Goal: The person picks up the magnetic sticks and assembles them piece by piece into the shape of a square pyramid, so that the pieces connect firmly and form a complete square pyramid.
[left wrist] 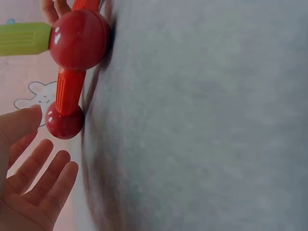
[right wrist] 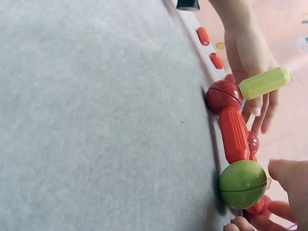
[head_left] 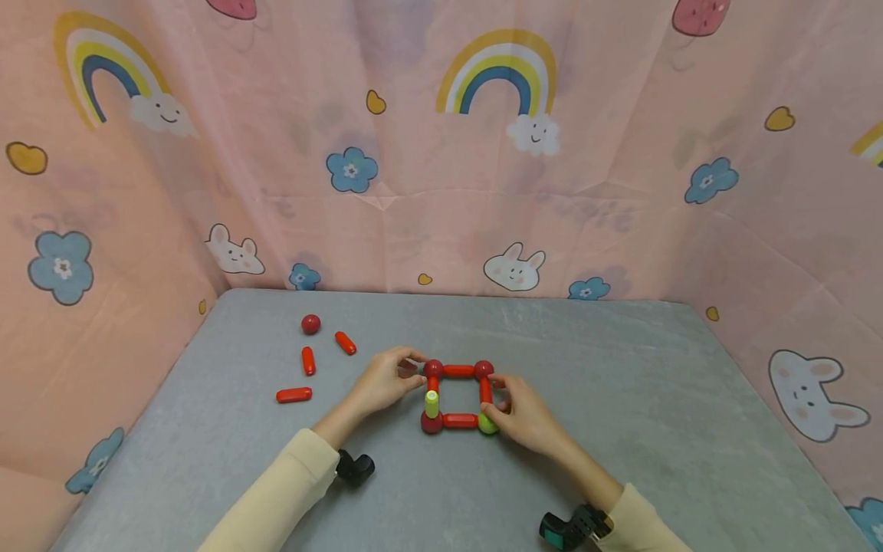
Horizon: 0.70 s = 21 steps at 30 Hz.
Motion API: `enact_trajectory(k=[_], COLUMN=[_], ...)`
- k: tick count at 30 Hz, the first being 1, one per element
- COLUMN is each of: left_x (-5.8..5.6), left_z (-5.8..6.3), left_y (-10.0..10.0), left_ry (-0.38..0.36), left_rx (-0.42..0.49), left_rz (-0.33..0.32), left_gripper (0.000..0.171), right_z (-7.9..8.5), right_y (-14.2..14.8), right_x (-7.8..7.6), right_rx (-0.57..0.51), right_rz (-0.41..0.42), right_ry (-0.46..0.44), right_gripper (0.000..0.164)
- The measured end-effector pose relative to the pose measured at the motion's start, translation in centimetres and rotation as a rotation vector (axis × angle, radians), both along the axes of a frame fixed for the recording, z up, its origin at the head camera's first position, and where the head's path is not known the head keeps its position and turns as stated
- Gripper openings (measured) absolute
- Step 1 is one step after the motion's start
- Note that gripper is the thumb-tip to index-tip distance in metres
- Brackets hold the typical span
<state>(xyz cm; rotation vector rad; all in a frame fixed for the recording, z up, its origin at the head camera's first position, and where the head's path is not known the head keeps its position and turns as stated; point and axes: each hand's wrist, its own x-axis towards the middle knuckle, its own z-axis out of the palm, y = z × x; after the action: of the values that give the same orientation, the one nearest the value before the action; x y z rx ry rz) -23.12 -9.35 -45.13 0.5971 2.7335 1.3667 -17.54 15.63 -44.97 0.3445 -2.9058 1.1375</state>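
A square frame of magnetic rods and balls lies on the table: red rods (head_left: 458, 421), red balls (head_left: 431, 422) at three corners and a green ball (right wrist: 243, 185) at the front right. One light green rod (right wrist: 263, 83) stands upright on the front-left red ball. My left hand (head_left: 386, 379) is beside the back-left corner, its fingers spread loosely around the red ball (left wrist: 64, 120) with nothing gripped. Along the right side is my right hand (head_left: 527, 414), thumb over the green ball and index finger near the back-right red ball (head_left: 484, 369); its other fingers are partly hidden.
To the left on the grey table (head_left: 621, 383) lie a loose red ball (head_left: 311, 324) and three loose red rods (head_left: 293, 395). A pink printed cloth (head_left: 428, 215) hangs behind and at the sides. Each wrist carries a black camera (head_left: 355, 468).
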Motion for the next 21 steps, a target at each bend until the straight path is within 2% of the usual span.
enact_trajectory(k=[7, 12, 16, 21], left_x=[-1.2, -1.7, -1.9, -2.0], left_z=[-0.2, -0.4, -0.5, -0.5], left_y=[0.6, 1.0, 1.3, 1.5], left_ry=[0.019, 0.018, 0.024, -0.010], left_rx=[-0.036, -0.057, -0.078, -0.087], left_rz=[-0.011, -0.045, -0.066, -0.078], left_gripper=[0.030, 0.034, 0.032, 0.027], right_z=[0.1, 0.1, 0.1, 0.0], right_y=[0.2, 0.3, 0.2, 0.0], right_x=[0.4, 0.5, 0.6, 0.7], right_rx=[0.052, 0.075, 0.100, 0.154], right_rz=[0.041, 0.065, 0.078, 0.085], right_ry=[0.000, -0.024, -0.018, 0.013], right_gripper=[0.053, 0.058, 0.063, 0.071])
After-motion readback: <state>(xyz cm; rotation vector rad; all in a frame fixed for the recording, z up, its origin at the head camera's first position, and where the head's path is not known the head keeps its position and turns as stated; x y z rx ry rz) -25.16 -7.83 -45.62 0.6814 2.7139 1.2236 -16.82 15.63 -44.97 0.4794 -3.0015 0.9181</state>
